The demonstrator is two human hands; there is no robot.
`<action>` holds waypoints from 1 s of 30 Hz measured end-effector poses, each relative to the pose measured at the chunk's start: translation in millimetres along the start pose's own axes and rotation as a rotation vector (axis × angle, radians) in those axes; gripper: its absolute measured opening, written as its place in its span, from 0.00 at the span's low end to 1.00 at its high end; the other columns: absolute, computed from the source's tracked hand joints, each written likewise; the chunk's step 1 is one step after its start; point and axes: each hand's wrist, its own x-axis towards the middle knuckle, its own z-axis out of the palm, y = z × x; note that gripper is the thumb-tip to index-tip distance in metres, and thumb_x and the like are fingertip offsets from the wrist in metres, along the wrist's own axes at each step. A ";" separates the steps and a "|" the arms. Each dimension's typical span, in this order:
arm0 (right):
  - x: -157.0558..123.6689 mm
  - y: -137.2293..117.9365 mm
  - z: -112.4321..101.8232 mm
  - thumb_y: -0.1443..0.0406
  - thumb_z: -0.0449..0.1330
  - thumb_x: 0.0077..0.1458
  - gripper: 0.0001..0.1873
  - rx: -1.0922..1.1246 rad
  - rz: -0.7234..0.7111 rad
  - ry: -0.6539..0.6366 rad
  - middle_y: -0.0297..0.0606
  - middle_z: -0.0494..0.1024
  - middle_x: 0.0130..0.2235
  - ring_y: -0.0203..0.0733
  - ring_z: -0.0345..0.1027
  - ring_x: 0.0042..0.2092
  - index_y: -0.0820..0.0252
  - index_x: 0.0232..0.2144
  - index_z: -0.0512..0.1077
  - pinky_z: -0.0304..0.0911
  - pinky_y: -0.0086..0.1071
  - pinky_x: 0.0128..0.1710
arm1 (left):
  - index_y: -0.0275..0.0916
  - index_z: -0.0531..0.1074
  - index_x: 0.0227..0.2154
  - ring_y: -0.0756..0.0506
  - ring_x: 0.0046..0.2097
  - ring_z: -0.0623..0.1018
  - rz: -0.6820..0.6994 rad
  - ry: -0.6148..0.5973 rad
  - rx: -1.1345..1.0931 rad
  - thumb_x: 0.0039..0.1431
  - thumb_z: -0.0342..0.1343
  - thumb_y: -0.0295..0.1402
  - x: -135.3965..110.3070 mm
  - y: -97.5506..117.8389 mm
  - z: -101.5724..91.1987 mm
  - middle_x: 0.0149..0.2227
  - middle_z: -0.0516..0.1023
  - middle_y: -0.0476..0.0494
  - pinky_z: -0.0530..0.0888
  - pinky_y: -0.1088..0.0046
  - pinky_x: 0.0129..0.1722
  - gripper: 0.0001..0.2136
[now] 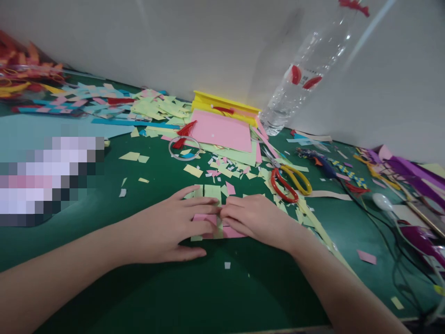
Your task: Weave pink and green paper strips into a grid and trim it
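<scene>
Pale green paper strips [212,191] and pink paper strips [234,233] lie crossed together on the green table, mostly under my hands. My left hand [167,225] rests flat over their left side, its fingers spread. From the right, my right hand [259,218] has its fingers curled and pressed together at a strip in the middle; its thumb and the exact hold are partly hidden. Small pink and green paper scraps [222,169] lie just beyond my fingertips. Scissors [285,183] with red and yellow handles lie past my right hand.
Behind the scraps are a pink sheet [222,132], a yellow folded holder [205,99] and a clear ring [170,148]. A plastic bottle [302,81] stands by the wall. Cables [375,215] and a purple device [419,243] lie right; a pixelated object [52,171] lies left.
</scene>
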 end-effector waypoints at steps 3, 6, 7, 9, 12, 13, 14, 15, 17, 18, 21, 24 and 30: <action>-1.8 2.6 -1.1 0.65 0.46 0.64 0.14 0.077 0.000 0.014 0.36 0.73 0.37 0.36 0.67 0.37 0.61 0.36 0.71 0.55 0.29 0.29 | 0.46 0.68 0.45 0.43 0.61 0.62 0.004 0.019 -0.006 0.59 0.54 0.36 -0.8 -0.5 0.8 0.57 0.68 0.47 0.44 0.59 0.63 0.12; -4.5 2.4 -0.5 0.66 0.47 0.63 0.13 0.063 -0.025 0.051 0.35 0.74 0.36 0.36 0.67 0.36 0.60 0.36 0.72 0.55 0.29 0.30 | 0.46 0.68 0.45 0.43 0.61 0.61 0.000 0.016 -0.011 0.59 0.54 0.37 -1.5 -0.9 1.6 0.57 0.68 0.46 0.44 0.59 0.63 0.12; -5.3 1.8 -0.1 0.66 0.47 0.63 0.13 0.045 -0.035 0.065 0.36 0.74 0.36 0.36 0.67 0.35 0.60 0.36 0.72 0.55 0.29 0.30 | 0.46 0.68 0.45 0.43 0.61 0.61 -0.001 0.014 -0.011 0.59 0.53 0.37 -1.7 -0.9 1.8 0.57 0.67 0.46 0.44 0.59 0.63 0.12; -6.7 0.3 0.7 0.66 0.47 0.63 0.14 0.006 -0.047 0.088 0.37 0.74 0.34 0.36 0.66 0.35 0.60 0.35 0.73 0.55 0.29 0.30 | 0.45 0.68 0.45 0.43 0.62 0.60 0.002 0.012 -0.006 0.59 0.53 0.37 -1.7 -1.0 2.0 0.58 0.67 0.45 0.44 0.59 0.63 0.12; -7.4 -1.2 1.0 0.66 0.47 0.63 0.15 -0.029 -0.057 0.094 0.38 0.75 0.34 0.36 0.66 0.35 0.60 0.35 0.73 0.55 0.29 0.30 | 0.45 0.68 0.46 0.44 0.62 0.60 0.002 0.003 0.007 0.60 0.52 0.37 -1.7 -0.8 1.6 0.58 0.67 0.44 0.43 0.59 0.63 0.12; -7.3 -1.4 0.9 0.66 0.47 0.63 0.15 -0.035 -0.061 0.092 0.38 0.75 0.34 0.36 0.66 0.36 0.60 0.35 0.73 0.55 0.29 0.30 | 0.45 0.68 0.46 0.44 0.62 0.59 -0.001 -0.005 0.009 0.60 0.52 0.37 -1.7 -0.8 1.4 0.58 0.67 0.44 0.43 0.59 0.63 0.12; -7.1 -1.5 0.8 0.66 0.47 0.64 0.15 -0.040 -0.064 0.090 0.38 0.75 0.34 0.36 0.66 0.35 0.60 0.35 0.73 0.55 0.29 0.29 | 0.45 0.67 0.46 0.44 0.62 0.59 -0.003 -0.008 0.008 0.60 0.52 0.38 -1.8 -0.7 1.2 0.58 0.66 0.45 0.43 0.59 0.63 0.12; -6.8 -1.6 0.6 0.66 0.46 0.64 0.15 -0.045 -0.064 0.088 0.38 0.75 0.34 0.36 0.66 0.35 0.60 0.35 0.73 0.55 0.29 0.29 | 0.45 0.67 0.46 0.44 0.62 0.59 -0.005 -0.008 0.006 0.60 0.52 0.38 -1.8 -0.6 1.1 0.58 0.66 0.45 0.43 0.59 0.63 0.12; -6.3 -1.9 0.4 0.66 0.46 0.64 0.15 -0.057 -0.062 0.089 0.39 0.75 0.34 0.36 0.67 0.35 0.61 0.34 0.72 0.55 0.29 0.29 | 0.45 0.68 0.46 0.43 0.62 0.60 -0.004 0.004 -0.001 0.59 0.53 0.38 -2.0 -0.4 0.9 0.58 0.67 0.45 0.44 0.58 0.63 0.12; -6.1 -2.1 0.4 0.66 0.46 0.64 0.15 -0.062 -0.062 0.092 0.39 0.75 0.34 0.36 0.67 0.35 0.61 0.34 0.72 0.55 0.29 0.29 | 0.45 0.68 0.45 0.43 0.62 0.60 -0.003 0.012 -0.004 0.59 0.53 0.38 -2.0 -0.4 0.8 0.57 0.67 0.44 0.45 0.58 0.63 0.12; -6.2 -3.1 0.5 0.67 0.47 0.63 0.14 -0.070 -0.064 0.105 0.38 0.75 0.33 0.36 0.67 0.34 0.61 0.33 0.72 0.55 0.29 0.29 | 0.45 0.69 0.45 0.43 0.62 0.61 0.003 0.021 0.002 0.58 0.54 0.37 -1.9 -0.2 0.7 0.57 0.67 0.43 0.45 0.58 0.63 0.12; -5.9 -4.2 0.4 0.68 0.48 0.63 0.13 -0.094 -0.060 0.093 0.38 0.75 0.33 0.36 0.67 0.34 0.62 0.32 0.72 0.55 0.30 0.29 | 0.45 0.69 0.45 0.43 0.62 0.61 0.001 0.014 0.003 0.59 0.53 0.38 -1.6 -0.3 0.5 0.58 0.67 0.43 0.45 0.58 0.63 0.12; -2.8 -6.2 0.9 0.70 0.51 0.60 0.09 -0.166 -0.078 0.045 0.37 0.75 0.35 0.39 0.68 0.34 0.63 0.33 0.71 0.56 0.32 0.30 | 0.45 0.68 0.46 0.43 0.62 0.59 -0.005 -0.010 0.021 0.60 0.52 0.38 -0.9 -1.1 0.5 0.59 0.66 0.44 0.43 0.59 0.63 0.12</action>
